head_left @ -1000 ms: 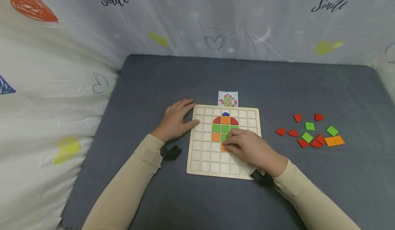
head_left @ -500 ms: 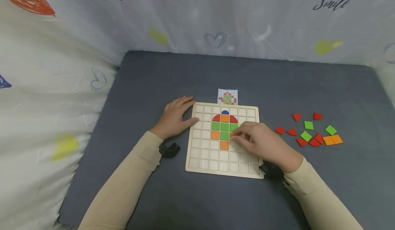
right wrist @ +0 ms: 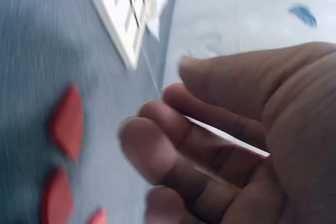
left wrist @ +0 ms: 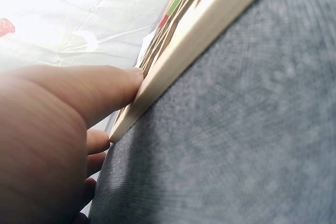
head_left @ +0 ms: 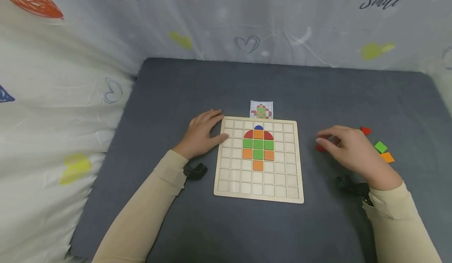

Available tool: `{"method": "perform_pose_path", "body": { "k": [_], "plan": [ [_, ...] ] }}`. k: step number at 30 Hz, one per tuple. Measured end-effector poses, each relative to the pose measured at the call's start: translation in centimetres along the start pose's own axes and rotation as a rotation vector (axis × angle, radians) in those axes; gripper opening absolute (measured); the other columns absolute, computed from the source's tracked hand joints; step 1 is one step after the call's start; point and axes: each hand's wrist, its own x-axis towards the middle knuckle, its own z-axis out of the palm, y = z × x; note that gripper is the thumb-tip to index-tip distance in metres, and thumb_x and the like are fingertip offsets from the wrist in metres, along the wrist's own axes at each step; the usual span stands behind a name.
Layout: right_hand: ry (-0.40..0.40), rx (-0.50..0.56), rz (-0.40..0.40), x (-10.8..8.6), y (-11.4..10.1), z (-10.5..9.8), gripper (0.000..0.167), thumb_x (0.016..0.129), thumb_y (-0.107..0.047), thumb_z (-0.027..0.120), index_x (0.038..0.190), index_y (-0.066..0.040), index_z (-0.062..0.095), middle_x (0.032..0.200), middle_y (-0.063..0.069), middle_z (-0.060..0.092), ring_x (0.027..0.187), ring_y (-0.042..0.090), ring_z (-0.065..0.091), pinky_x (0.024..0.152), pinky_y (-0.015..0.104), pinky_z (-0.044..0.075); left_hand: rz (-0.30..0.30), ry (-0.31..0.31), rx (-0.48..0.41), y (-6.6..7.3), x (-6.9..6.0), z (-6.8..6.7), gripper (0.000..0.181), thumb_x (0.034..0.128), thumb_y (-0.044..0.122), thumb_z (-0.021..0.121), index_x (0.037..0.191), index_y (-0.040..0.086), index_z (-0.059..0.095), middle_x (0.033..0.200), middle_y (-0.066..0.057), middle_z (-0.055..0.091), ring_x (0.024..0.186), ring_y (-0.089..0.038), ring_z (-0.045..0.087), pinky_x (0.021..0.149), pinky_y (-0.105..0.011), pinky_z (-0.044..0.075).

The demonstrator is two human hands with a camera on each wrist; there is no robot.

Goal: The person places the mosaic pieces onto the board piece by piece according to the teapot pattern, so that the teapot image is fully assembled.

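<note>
The wooden grid board (head_left: pixel 279 198) lies mid-table, holding a blue half-round, two red quarter pieces and several green and orange squares, one orange square (head_left: pixel 268 155) at the right. My left hand (head_left: pixel 201 135) rests on the board's upper left edge, thumb and fingers extended; the left wrist view shows the thumb (left wrist: pixel 105 87) against the wooden rim. Over the loose pieces at the right, my right hand (head_left: pixel 356 153) hangs with bent, parted fingers and nothing between them. In the right wrist view, red pieces (right wrist: pixel 68 123) lie beside that hand (right wrist: pixel 226 129).
A small printed pattern card (head_left: pixel 261 109) touches the board's back edge. Partly hidden by the right hand, loose red, green (head_left: pixel 381 147) and orange (head_left: pixel 387 157) pieces lie on the grey table (head_left: pixel 197 86). A patterned white cloth hangs behind.
My right hand has let go of an orange square, now in the board's grid right of the green one, and has moved right over the loose pieces. The left hand has stayed put.
</note>
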Motion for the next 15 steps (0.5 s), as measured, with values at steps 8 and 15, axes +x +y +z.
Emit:
{"method": "perform_pose_path", "body": {
  "k": [8,15],
  "plan": [
    [-0.019,-0.027,0.158,-2.2,4.2,-2.2,0.033,0.100,-0.021,0.074,0.127,-0.003,0.072,0.125,0.022,0.067,0.082,0.015,0.063,0.055,0.030,0.046,-0.005,-0.012,0.001,0.1,0.0,-0.1,0.072,0.1006,0.047,0.069,0.160,0.011,0.047,0.170,-0.008,0.034,0.161,-0.030,0.021,0.127,-0.058,0.015],
    [0.030,-0.099,0.282,-3.2,7.5,-2.0,0.035,0.099,-0.012,0.073,0.126,0.008,0.067,0.124,0.033,0.054,0.090,0.044,0.063,0.057,0.042,0.050,-0.005,-0.006,-0.008,0.1,0.0,0.0,0.071,0.1012,0.046,0.068,0.160,0.012,0.047,0.170,-0.007,0.035,0.160,-0.029,0.022,0.127,-0.058,0.015]
  ]
}}
